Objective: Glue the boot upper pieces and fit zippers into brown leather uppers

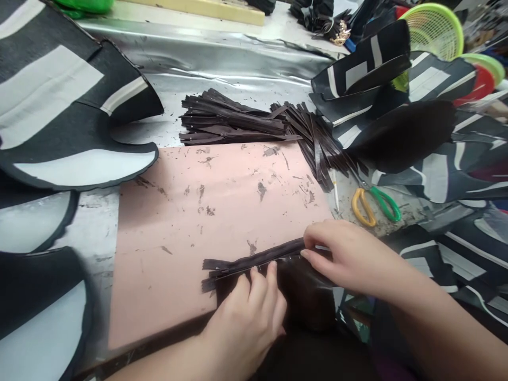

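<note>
A dark brown zipper strip (pixel 254 259) lies along the top edge of a dark brown leather piece (pixel 309 296) on the pink mat (pixel 174 238). My left hand (pixel 248 317) presses its fingertips down on the zipper and the leather edge near the middle. At the strip's right end my right hand (pixel 341 254) pinches the zipper with fingers curled. Both hands touch the same strip.
A pile of brown zipper strips (pixel 238 121) lies behind the mat. Scissors with yellow and green handles (pixel 375 203) rest at the right. Black-and-white cut panels are stacked at the left (pixel 59 116) and the right (pixel 397 106). Green baskets (pixel 436 29) stand at the far right.
</note>
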The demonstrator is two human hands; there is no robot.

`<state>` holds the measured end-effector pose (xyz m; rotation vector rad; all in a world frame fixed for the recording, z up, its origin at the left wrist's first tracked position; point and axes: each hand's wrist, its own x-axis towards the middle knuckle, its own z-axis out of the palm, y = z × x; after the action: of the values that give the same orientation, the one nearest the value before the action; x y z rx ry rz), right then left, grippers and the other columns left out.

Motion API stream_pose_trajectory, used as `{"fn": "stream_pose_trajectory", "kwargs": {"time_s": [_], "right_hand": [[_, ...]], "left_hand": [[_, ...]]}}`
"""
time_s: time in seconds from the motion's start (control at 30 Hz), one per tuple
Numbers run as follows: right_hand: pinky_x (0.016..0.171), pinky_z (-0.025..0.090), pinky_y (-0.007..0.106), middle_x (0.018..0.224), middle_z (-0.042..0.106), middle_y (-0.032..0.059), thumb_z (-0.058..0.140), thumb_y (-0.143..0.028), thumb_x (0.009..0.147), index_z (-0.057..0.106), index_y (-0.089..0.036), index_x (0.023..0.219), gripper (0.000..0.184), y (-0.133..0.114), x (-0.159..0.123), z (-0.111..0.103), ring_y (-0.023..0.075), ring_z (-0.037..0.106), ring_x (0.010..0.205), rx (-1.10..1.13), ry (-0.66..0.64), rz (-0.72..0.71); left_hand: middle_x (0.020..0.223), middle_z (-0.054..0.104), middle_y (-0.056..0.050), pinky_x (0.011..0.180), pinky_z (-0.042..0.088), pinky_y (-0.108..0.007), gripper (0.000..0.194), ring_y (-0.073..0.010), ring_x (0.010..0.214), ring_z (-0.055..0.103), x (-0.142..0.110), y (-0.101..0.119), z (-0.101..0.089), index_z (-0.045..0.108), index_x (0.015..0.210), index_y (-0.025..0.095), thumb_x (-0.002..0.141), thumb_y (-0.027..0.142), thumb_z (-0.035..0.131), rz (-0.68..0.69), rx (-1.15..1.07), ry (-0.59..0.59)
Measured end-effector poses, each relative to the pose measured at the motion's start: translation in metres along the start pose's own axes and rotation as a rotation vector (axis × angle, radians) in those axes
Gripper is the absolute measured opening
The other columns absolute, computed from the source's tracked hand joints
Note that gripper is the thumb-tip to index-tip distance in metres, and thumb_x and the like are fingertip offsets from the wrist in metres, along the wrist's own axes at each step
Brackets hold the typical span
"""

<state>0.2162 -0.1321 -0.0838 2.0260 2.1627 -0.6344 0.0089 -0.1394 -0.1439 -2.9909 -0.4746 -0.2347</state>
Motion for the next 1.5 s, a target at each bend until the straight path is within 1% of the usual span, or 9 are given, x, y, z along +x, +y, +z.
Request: {"fn": "stream_pose_trajectory", "kwargs": {"time_s": [0.27,0.6,0.77,0.93,1.1,1.27,1.33,1.4,1.5], "right_hand": [[0.054,0.042,0.024,0.077,0.058,-0.0007,0.054,-0.026,0.073,0.049,-0.021,0.091,0.019,0.021,-0.009,0.021,0.0129,0.054,0.061,0.594,0.088,0.229],[0.059,0.042,0.024,0.072,0.058,-0.0030,0.053,-0.019,0.075,0.052,-0.021,0.081,0.007,0.022,-0.009,0.032,0.0111,0.052,0.056,0.516,0.230,0.192],[0.063,0.042,0.026,0.077,0.060,-0.0016,0.053,-0.017,0.076,0.051,-0.021,0.083,0.008,0.023,-0.010,0.036,0.0134,0.055,0.065,0.452,0.249,0.187],[0.067,0.041,0.026,0.080,0.059,-0.0004,0.050,-0.014,0.076,0.049,-0.021,0.083,0.010,0.022,-0.009,0.038,0.0151,0.057,0.073,0.414,0.259,0.179],[0.065,0.042,0.025,0.082,0.058,-0.0001,0.051,-0.014,0.075,0.048,-0.021,0.085,0.013,0.023,-0.010,0.040,0.0146,0.057,0.073,0.448,0.290,0.191],[0.060,0.043,0.025,0.069,0.056,-0.0030,0.052,-0.015,0.075,0.048,-0.021,0.090,0.017,0.028,-0.010,0.047,0.0130,0.055,0.060,0.538,0.326,0.202],[0.059,0.044,0.025,0.066,0.055,-0.0034,0.053,-0.017,0.075,0.048,-0.020,0.093,0.020,0.029,-0.013,0.054,0.0128,0.055,0.058,0.544,0.408,0.207],[0.059,0.045,0.025,0.067,0.057,-0.0013,0.052,-0.019,0.077,0.049,-0.019,0.092,0.015,0.026,-0.017,0.064,0.0135,0.055,0.059,0.480,0.581,0.172],[0.065,0.045,0.029,0.073,0.061,0.0047,0.042,-0.014,0.083,0.051,-0.019,0.084,0.010,0.019,-0.027,0.077,0.0158,0.057,0.066,0.322,0.788,-0.027]], "left_hand": [[0.119,0.056,-0.017,0.086,0.038,-0.034,0.037,-0.0255,0.104,0.054,0.006,-0.005,0.006,0.058,0.096,0.010,0.084,0.042,0.045,0.007,-0.077,0.065],[0.121,0.054,-0.020,0.073,0.043,-0.037,0.034,-0.0296,0.097,0.056,0.021,-0.003,0.002,0.057,0.097,0.010,0.079,0.036,0.045,0.036,-0.089,-0.022],[0.106,0.062,-0.017,0.077,0.045,-0.033,0.032,-0.0255,0.095,0.057,0.031,0.000,0.006,0.057,0.103,0.008,0.077,0.022,0.043,0.029,-0.003,0.081],[0.129,0.049,-0.011,0.055,0.044,-0.029,0.040,-0.0200,0.080,0.058,0.043,0.002,0.007,0.052,0.116,0.012,0.078,0.013,0.040,0.041,0.074,-0.012],[0.114,0.059,-0.014,0.074,0.043,-0.034,0.026,-0.0234,0.093,0.055,0.058,-0.002,0.006,0.060,0.097,0.011,0.079,0.017,0.042,0.124,-0.029,0.022],[0.122,0.055,-0.009,0.068,0.040,-0.033,0.012,-0.0204,0.081,0.054,0.070,-0.010,0.006,0.057,0.081,0.017,0.076,0.013,0.047,0.055,-0.110,-0.019],[0.115,0.059,-0.005,0.068,0.039,-0.032,0.014,-0.0202,0.080,0.053,0.076,-0.012,0.004,0.057,0.079,0.018,0.075,0.010,0.046,-0.007,-0.155,-0.027],[0.107,0.063,-0.001,0.068,0.038,-0.032,0.018,-0.0194,0.078,0.050,0.080,-0.014,0.001,0.058,0.080,0.019,0.074,0.008,0.045,-0.071,-0.215,-0.052],[0.101,0.064,0.000,0.071,0.037,-0.032,0.031,-0.0181,0.077,0.048,0.082,-0.013,0.000,0.058,0.097,0.019,0.073,0.006,0.043,-0.147,-0.276,-0.053]]}}
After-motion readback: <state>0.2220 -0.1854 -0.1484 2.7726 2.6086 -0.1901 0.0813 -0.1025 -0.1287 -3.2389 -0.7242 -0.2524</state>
